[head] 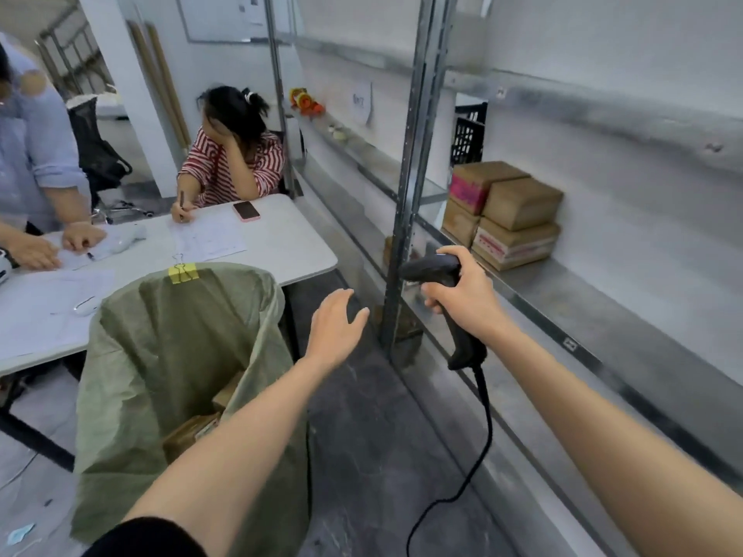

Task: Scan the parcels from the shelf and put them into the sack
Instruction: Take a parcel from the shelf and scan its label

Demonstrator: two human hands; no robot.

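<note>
Right hand is wrapped around the grip of a black handheld scanner. The scanner's nose points left at the shelving's metal upright, and its black cable dangles toward the floor. Left hand is empty, fingers straight and a bit spread, hovering over the floor between the sack and that upright.

The green woven sack stands open against the white table's near edge, by its right corner. There's a strip of yellow tape and a binder clip on its back rim. A couple of brown boxes lie down inside it.

A small stack of cardboard parcels sits on the metal shelf toward its back edge, just right of the upright. Two of them have pink or red printed panels, but the print's too blurry to read. Same goes for the paper sheet hanging further along the shelving.

A pink phone lies near the table's far edge, next to a seated person in a striped top.
</note>
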